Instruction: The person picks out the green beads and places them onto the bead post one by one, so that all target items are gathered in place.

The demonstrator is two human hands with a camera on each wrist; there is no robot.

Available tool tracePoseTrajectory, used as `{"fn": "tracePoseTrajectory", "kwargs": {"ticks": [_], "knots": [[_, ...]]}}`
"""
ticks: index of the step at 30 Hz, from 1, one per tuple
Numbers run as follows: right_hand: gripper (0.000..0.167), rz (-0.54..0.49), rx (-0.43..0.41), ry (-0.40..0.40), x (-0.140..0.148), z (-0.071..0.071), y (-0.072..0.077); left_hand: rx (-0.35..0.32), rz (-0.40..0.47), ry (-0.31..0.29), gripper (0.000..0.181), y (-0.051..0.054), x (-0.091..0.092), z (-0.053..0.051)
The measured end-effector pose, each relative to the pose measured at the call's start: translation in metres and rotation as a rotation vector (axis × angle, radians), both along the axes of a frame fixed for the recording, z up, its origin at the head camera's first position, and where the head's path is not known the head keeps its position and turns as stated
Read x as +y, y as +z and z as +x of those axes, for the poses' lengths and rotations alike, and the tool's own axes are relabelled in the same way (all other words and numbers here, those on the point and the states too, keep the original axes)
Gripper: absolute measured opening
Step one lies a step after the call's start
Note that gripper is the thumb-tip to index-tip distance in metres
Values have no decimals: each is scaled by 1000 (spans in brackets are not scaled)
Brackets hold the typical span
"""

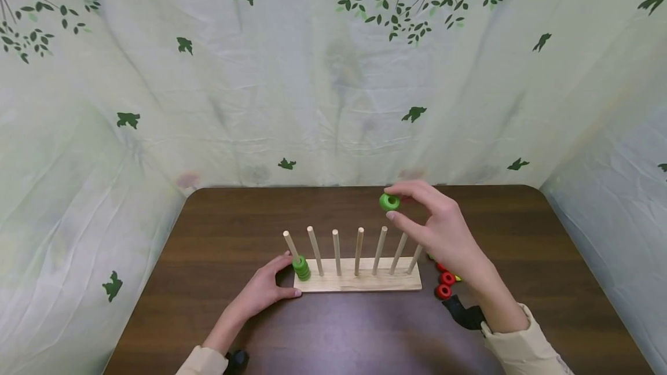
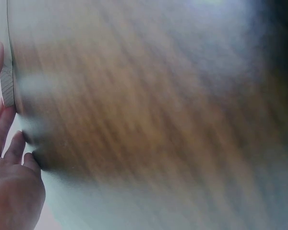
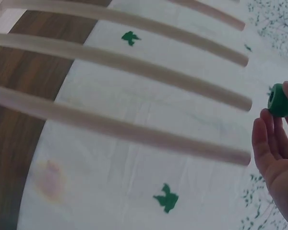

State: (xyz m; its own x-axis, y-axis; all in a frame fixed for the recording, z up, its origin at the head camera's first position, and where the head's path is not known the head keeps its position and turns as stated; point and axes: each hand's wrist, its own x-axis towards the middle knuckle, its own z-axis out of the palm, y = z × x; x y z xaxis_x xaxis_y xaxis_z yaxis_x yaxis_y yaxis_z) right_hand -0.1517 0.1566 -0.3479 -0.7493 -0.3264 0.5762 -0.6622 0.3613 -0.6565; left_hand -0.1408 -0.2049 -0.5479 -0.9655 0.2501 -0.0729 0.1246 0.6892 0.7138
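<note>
Several upright pegs (image 1: 359, 250) stand in a row on a pale wooden pegboard (image 1: 359, 283). A short stack of green rings (image 1: 301, 268) sits at the foot of the leftmost peg. My left hand (image 1: 262, 289) grips the board's left end, thumb at the front edge and fingers behind; the left wrist view shows this hand (image 2: 14, 187) at the end of the board (image 2: 7, 79). Above the pegs, my right hand (image 1: 438, 221) pinches a green ring (image 1: 389, 202) between thumb and fingertips. In the right wrist view that ring (image 3: 280, 101) is apart from the peg tips.
Red rings (image 1: 443, 291) lie on the brown table (image 1: 333, 334) right of the board, with a bit of yellow and green beside them, partly hidden by my right arm. Black wrist straps (image 1: 464, 312) circle the wrists. A leaf-patterned cloth (image 1: 323, 85) hangs behind the table.
</note>
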Motion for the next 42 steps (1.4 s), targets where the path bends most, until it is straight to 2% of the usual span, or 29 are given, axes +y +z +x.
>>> {"fn": "tracePoseTrajectory", "kwargs": {"ticks": [7, 14, 20, 36, 42], "knots": [[39, 49, -13, 126, -22, -3, -5, -32, 10, 8, 77, 1, 0, 0], [37, 83, -17, 182, -41, -3, -5, -31, 10, 4, 76, 0, 0, 0], [39, 72, -38, 242, -56, -5, -8, -30, 10, 3, 76, 0, 0, 0], [35, 85, -46, 322, -98, -12, -12, -25, 23, -2, 74, -1, -1, -1], [32, 146, -67, 323, -111, -15, -10, -30, 49, -4, 74, 0, -1, -1]]}}
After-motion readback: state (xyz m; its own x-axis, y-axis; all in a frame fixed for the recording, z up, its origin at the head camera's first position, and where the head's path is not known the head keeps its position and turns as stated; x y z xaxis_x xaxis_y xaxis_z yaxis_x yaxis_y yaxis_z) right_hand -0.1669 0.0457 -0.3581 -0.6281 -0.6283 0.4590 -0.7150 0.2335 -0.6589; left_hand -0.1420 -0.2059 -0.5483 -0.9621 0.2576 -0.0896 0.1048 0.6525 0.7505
